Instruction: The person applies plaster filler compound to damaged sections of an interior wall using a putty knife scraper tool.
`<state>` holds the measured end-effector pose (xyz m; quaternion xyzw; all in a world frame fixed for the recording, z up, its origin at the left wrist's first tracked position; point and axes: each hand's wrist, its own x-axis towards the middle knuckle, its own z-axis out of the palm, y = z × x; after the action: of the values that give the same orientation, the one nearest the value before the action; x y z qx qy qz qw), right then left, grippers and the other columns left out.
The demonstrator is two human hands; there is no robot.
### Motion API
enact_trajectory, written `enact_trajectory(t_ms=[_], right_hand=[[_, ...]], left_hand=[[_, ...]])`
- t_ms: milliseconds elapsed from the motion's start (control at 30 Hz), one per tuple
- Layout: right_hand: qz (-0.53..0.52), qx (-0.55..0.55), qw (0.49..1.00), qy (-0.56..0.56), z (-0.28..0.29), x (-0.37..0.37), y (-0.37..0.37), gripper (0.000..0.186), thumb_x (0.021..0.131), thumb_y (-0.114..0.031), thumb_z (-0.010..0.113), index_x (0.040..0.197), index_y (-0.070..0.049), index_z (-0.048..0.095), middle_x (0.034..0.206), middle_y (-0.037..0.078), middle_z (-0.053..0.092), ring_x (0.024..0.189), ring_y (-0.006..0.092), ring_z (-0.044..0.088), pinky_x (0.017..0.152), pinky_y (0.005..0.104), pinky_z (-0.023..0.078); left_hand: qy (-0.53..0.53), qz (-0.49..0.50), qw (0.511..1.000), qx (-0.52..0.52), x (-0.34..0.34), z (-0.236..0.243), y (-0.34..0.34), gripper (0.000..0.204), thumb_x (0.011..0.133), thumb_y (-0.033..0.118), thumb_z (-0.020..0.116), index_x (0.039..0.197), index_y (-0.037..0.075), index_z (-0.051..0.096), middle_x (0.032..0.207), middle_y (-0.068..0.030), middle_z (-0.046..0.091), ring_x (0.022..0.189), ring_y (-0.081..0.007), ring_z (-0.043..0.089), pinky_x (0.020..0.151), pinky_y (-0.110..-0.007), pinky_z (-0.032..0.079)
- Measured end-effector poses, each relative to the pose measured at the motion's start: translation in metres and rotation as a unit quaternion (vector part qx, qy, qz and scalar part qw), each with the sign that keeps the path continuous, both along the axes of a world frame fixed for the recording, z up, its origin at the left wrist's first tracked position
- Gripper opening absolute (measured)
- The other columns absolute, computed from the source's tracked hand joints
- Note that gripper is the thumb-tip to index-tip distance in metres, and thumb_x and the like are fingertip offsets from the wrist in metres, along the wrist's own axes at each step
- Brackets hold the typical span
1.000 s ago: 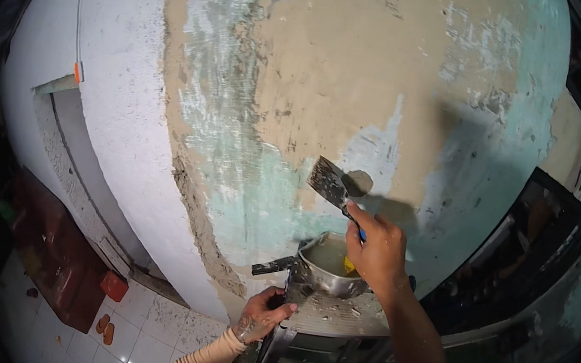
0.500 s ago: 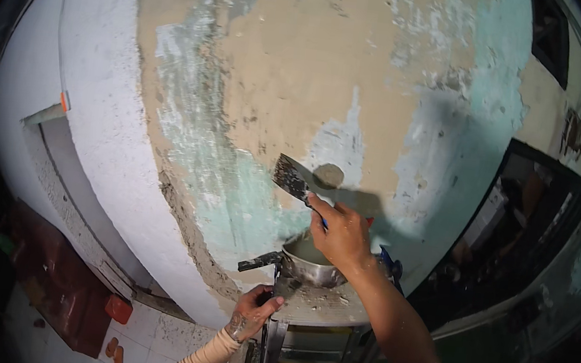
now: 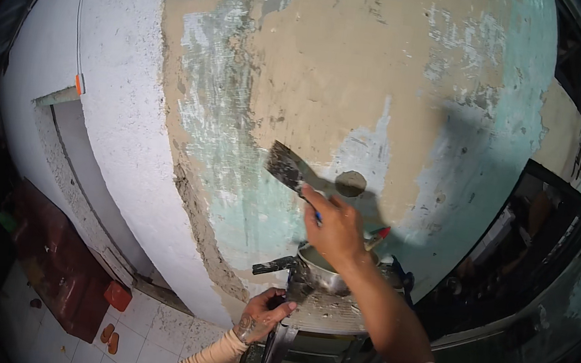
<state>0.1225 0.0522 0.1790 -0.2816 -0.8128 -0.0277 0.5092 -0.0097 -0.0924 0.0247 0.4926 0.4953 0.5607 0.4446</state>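
Note:
My right hand (image 3: pixel 336 233) grips a putty knife (image 3: pixel 286 167) by its handle. Its wide, residue-streaked blade points up and left in front of the patchy wall (image 3: pixel 330 86); whether it touches the wall I cannot tell. Lower down, my left hand (image 3: pixel 263 317) is closed on the dark handle of a second putty knife (image 3: pixel 302 283), whose blade is held up against the side of a metal saucepan (image 3: pixel 328 279). The saucepan has a black handle, and my right forearm partly covers it. A red-tipped tool (image 3: pixel 379 236) sticks up beside it, its lower end hidden.
The saucepan stands on the stepladder top (image 3: pixel 325 314), strewn with crumbs. A round hole (image 3: pixel 350 183) marks the wall. At right is a dark-framed opening (image 3: pixel 513 243); at left, a doorway (image 3: pixel 90 180), a reddish-brown bulky object (image 3: pixel 55 262) and orange slippers (image 3: pixel 111 337) on tiles.
The view has shifted, moving the wall and saucepan rightward and down in the picture. The right hand's putty knife has moved left relative to the wall's hole. Both hands keep their grips.

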Motion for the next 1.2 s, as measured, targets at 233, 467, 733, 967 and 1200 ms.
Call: enact_trajectory(t_ms=[233,467,733,967,1200], right_hand=[[-0.049,-0.029,0.998,-0.006,0.009,0.033,-0.016,0.035,0.081,-0.008,0.069,0.116,-0.014,0.071,0.076,0.018,0.064,0.061,0.0343,0.065,0.055,0.0422,0.053],[-0.048,-0.017,0.999,-0.015,0.010,0.033,-0.022,0.035,0.082,-0.008,0.068,0.116,-0.015,0.071,0.076,0.016,0.064,0.062,0.0344,0.065,0.057,0.0426,0.054],[-0.016,-0.031,0.999,-0.004,0.006,0.037,-0.018,0.041,0.081,-0.003,0.067,0.119,-0.017,0.070,0.076,0.018,0.065,0.062,0.0315,0.067,0.059,0.0397,0.054],[-0.053,0.004,0.997,-0.047,0.023,0.015,-0.022,0.035,0.079,-0.006,0.070,0.113,-0.014,0.073,0.067,0.016,0.061,0.057,0.0320,0.064,0.053,0.0389,0.053],[-0.074,-0.035,0.996,0.018,0.013,0.047,-0.020,0.032,0.080,-0.009,0.071,0.112,-0.013,0.073,0.067,0.017,0.062,0.057,0.0335,0.064,0.053,0.0413,0.052]], left_hand=[[0.042,-0.023,0.999,0.001,0.000,-0.015,0.006,0.045,0.087,0.033,0.076,0.107,-0.003,0.060,0.085,-0.0065,0.067,0.076,-0.0092,0.057,0.069,-0.025,0.049],[0.002,-0.018,1.000,0.012,0.005,-0.005,-0.002,0.036,0.090,0.026,0.073,0.108,-0.003,0.059,0.086,-0.0033,0.065,0.078,-0.0085,0.057,0.072,-0.024,0.048],[-0.018,-0.008,1.000,-0.006,0.002,-0.005,0.001,0.035,0.092,0.026,0.071,0.110,-0.001,0.059,0.089,-0.0009,0.062,0.082,-0.0084,0.054,0.075,-0.024,0.047],[-0.036,-0.025,0.999,-0.010,-0.004,0.000,-0.005,0.036,0.090,0.026,0.074,0.105,-0.002,0.059,0.081,-0.0019,0.065,0.073,-0.0079,0.055,0.068,-0.024,0.048],[-0.035,-0.052,0.997,-0.046,0.004,0.003,0.000,0.034,0.091,0.025,0.073,0.110,0.000,0.059,0.094,-0.0014,0.061,0.084,-0.0082,0.054,0.077,-0.024,0.047]])
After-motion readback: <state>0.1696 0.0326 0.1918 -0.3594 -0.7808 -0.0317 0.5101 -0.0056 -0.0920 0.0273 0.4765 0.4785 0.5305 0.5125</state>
